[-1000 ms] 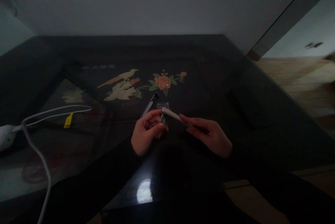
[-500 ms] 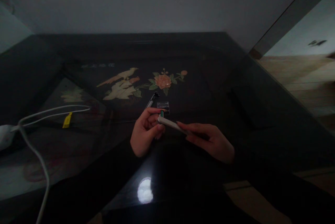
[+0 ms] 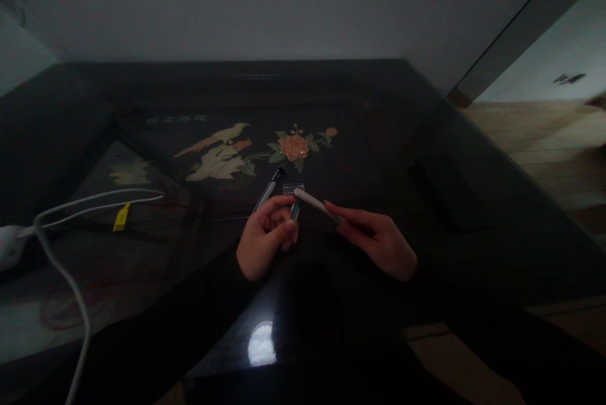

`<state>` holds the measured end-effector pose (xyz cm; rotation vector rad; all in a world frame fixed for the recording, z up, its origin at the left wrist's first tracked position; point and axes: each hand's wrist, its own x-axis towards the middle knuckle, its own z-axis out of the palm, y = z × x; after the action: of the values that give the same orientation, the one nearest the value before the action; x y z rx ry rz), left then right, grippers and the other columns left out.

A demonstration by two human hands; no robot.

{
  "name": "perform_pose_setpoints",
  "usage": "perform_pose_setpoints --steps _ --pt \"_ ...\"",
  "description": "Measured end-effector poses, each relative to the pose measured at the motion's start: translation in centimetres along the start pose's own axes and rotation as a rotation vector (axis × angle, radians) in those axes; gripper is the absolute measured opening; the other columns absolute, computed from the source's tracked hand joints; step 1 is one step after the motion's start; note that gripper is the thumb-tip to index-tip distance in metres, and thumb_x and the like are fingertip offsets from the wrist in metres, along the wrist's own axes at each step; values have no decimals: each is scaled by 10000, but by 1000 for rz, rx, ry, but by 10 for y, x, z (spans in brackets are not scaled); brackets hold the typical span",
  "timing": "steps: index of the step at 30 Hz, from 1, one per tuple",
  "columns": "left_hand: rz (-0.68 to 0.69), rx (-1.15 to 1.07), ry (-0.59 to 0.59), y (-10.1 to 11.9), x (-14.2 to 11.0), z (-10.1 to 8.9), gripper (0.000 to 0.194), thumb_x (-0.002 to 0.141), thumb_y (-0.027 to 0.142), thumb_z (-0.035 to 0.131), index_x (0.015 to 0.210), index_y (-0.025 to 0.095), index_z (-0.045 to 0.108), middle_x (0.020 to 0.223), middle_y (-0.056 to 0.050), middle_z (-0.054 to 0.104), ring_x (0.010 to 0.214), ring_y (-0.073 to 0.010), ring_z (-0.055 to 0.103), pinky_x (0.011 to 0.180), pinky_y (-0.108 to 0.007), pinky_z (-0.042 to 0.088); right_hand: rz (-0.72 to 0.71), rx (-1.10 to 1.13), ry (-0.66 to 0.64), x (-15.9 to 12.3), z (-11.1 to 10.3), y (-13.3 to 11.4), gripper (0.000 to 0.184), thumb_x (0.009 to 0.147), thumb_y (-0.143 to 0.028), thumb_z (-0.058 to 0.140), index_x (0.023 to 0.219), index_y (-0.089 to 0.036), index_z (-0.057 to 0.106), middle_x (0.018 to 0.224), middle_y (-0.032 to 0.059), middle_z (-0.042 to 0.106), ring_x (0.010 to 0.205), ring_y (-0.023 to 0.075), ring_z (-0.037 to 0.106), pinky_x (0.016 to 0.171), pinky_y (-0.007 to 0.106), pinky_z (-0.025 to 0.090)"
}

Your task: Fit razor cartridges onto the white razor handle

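Observation:
In dim light, my left hand (image 3: 265, 238) is closed, with thumb and fingertips pinching a small, narrow green-and-pale piece (image 3: 295, 209). My right hand (image 3: 379, 241) grips one end of a slim white stick-like object (image 3: 315, 201) between thumb and fingers. Its rounded far end points left and sits just above the top of the green piece; whether they touch I cannot tell. Beyond the left hand lies a thin silver stick with a black hooked head (image 3: 271, 189), its lower end hidden by the hand. A small clear case (image 3: 290, 188) rests behind the white object, partly covered.
The dark glossy tabletop (image 3: 369, 184) carries a bird-and-flower picture (image 3: 293, 146). At left are a white cable (image 3: 71, 282), a white plug-like block (image 3: 12, 247) and a yellow tag (image 3: 122, 217). A dark flat object (image 3: 449, 193) lies at right. A wall stands behind.
The white object's far end has moved up and slightly right, off the left fingertips. More of the green piece now shows. My right hand has shifted slightly left and up.

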<state>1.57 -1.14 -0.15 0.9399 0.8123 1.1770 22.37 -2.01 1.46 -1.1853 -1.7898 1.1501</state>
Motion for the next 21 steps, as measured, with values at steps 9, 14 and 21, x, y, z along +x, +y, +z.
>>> perform_pose_setpoints --steps 9,14,21 --pt "25 23 -18 0 0 1 457 692 398 746 1031 145 573 489 68 521 373 -48 401 366 -155 252 -31 -15 -10 -2 0 -3 375 854 -233 571 1226 -273 603 1220 15 641 1074 210 634 948 360 503" --pt "22 26 -21 3 0 3 449 686 386 754 1022 159 562 507 68 529 386 -46 401 385 -154 269 -64 -12 -61 -4 0 -5 379 865 -237 565 1241 -285 589 1218 13 644 1064 197 639 952 346 500" --pt "25 -2 10 4 -1 5 442 678 376 764 1014 178 555 572 54 574 410 -47 449 392 -143 310 -93 41 -123 -6 0 -10 379 857 -219 577 1230 -280 596 1221 14 641 1065 188 639 955 343 502"
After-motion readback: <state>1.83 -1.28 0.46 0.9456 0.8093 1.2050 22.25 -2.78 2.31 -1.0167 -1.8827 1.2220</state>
